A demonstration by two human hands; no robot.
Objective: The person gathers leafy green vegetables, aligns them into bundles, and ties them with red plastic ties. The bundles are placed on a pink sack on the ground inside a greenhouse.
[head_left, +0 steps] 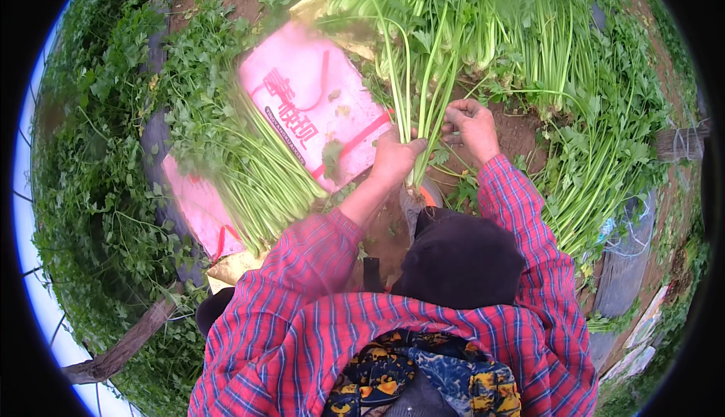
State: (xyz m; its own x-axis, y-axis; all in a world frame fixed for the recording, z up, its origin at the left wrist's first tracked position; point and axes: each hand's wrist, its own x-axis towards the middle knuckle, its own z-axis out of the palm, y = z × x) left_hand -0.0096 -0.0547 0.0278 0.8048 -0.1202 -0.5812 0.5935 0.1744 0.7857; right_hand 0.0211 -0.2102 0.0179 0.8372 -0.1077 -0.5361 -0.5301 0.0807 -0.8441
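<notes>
My left hand (394,156) is closed round the lower part of a few long celery stalks (408,92), whose roots point down toward my knee. The leafy tops spread away over the other celery. Just right of those stalks, my right hand (473,127) has its fingers curled in with thumb and fingertips close together. What they pinch, if anything, is too small to name. A pile of trimmed celery (276,179) lies to the left across a pink printed sack (317,100), stalk ends toward me.
Many celery bunches (521,47) lie on the soil at the far side and down the right. Dense green plants (98,190) stand along the left. A wooden post (124,339) leans at lower left; another post (677,143) is at right. Pale twine (630,236) lies on dark plastic sheeting.
</notes>
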